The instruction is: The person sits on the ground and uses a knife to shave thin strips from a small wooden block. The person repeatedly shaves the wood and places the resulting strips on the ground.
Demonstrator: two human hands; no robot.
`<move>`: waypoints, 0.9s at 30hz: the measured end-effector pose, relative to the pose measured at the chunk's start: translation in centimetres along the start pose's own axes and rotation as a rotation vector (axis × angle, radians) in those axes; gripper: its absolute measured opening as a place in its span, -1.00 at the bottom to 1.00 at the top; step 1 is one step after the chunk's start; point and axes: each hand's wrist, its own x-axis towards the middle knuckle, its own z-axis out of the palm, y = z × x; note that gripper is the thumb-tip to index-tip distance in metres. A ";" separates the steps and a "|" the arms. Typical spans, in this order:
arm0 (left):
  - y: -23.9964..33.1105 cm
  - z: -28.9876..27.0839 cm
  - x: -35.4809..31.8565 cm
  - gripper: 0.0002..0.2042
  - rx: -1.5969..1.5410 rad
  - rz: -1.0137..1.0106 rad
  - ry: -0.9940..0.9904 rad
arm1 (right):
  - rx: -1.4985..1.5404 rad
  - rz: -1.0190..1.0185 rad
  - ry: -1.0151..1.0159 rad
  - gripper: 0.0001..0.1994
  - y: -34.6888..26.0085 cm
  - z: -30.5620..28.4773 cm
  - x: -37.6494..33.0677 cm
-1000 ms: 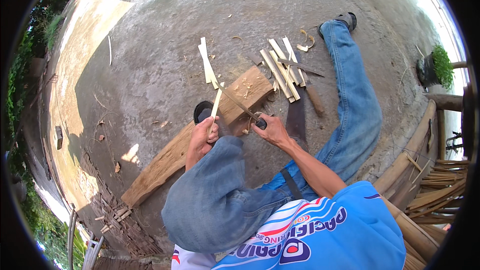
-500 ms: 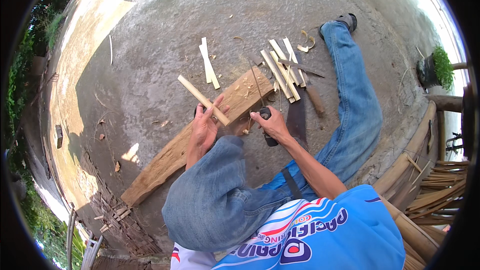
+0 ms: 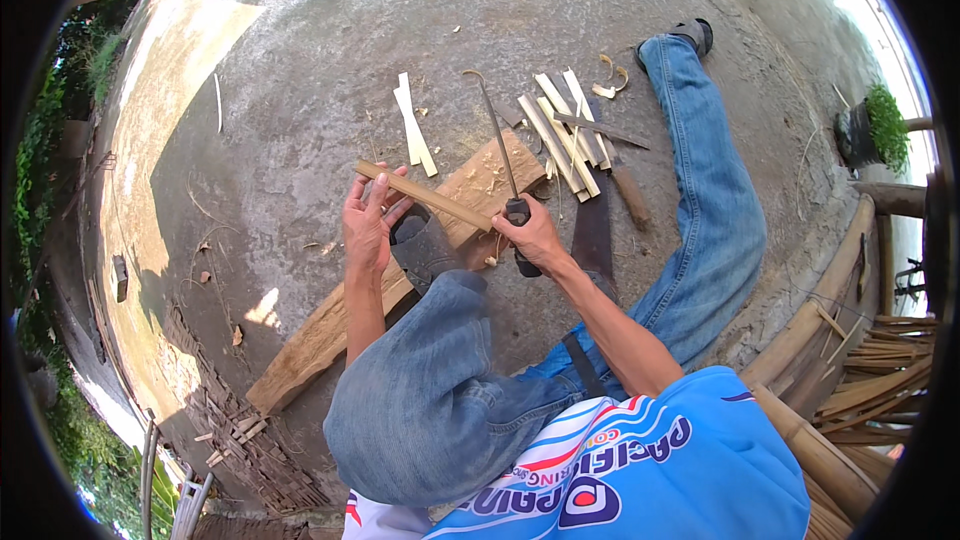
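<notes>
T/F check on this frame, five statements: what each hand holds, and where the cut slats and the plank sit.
1. The left hand holds a bamboo strip. True.
2. The right hand is empty. False: it grips the dark handle of a thin-bladed knife, blade pointing away from the person.
3. A pile of cut slats lies on the ground beyond the right hand. True.
4. The wooden plank stands upright against a wall. False: it lies flat on the concrete ground.
5. Both feet are bare. False: the outstretched leg ends in a dark sandal.
</notes>
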 end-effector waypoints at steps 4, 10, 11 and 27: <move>0.1 0.4 -0.3 -0.80 0.142 0.168 0.179 | -0.165 0.036 0.039 -0.59 0.1 -0.6 -0.8; -4.3 0.6 -1.1 -0.85 0.298 0.413 0.338 | -0.422 0.114 -0.165 -0.54 -1.0 1.1 -4.3; -4.6 0.9 -1.3 -0.87 0.341 0.459 0.351 | -0.398 0.064 -0.183 -0.55 -0.9 1.7 -4.8; -3.9 2.4 -2.4 -0.80 0.214 0.361 0.256 | -0.004 0.332 -0.239 -0.64 2.3 1.8 -4.3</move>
